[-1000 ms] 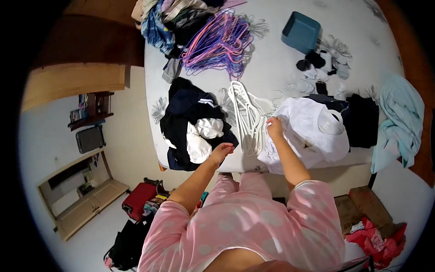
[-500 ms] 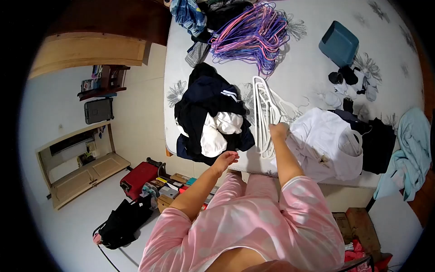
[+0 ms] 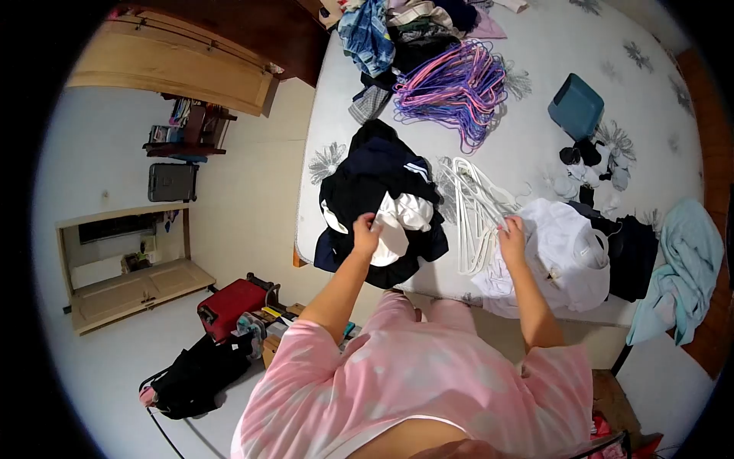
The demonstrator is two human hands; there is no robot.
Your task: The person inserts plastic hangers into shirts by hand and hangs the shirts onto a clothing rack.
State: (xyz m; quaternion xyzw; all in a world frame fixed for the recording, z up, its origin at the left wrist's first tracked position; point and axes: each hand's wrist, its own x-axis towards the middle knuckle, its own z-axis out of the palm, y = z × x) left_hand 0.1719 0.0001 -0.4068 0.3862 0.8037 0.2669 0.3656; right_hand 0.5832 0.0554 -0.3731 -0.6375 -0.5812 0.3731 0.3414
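Observation:
My left hand (image 3: 366, 234) is closed at the white cloth (image 3: 391, 239) lying on a pile of dark clothes (image 3: 372, 183); its fingertips press together on the cloth's left part. My right hand (image 3: 511, 233) is closed on a white hanger (image 3: 487, 200), whose hook end tilts up to the left over the other white hangers (image 3: 471, 246). Just right of that hand a heap of white shirts (image 3: 567, 252) lies at the bed's near edge.
Purple and pink hangers (image 3: 456, 88) lie farther back on the bed (image 3: 535, 34), beside more clothes (image 3: 367, 34). A teal bin (image 3: 576, 107), socks (image 3: 587, 157), black clothes (image 3: 633, 256) and a light-blue cloth (image 3: 680, 268) are to the right. A red suitcase (image 3: 229, 306) stands on the floor.
My left hand has moved up onto the white cloth and closed there. My right hand has lifted a white hanger from the others and shifted right. The view has shifted too.

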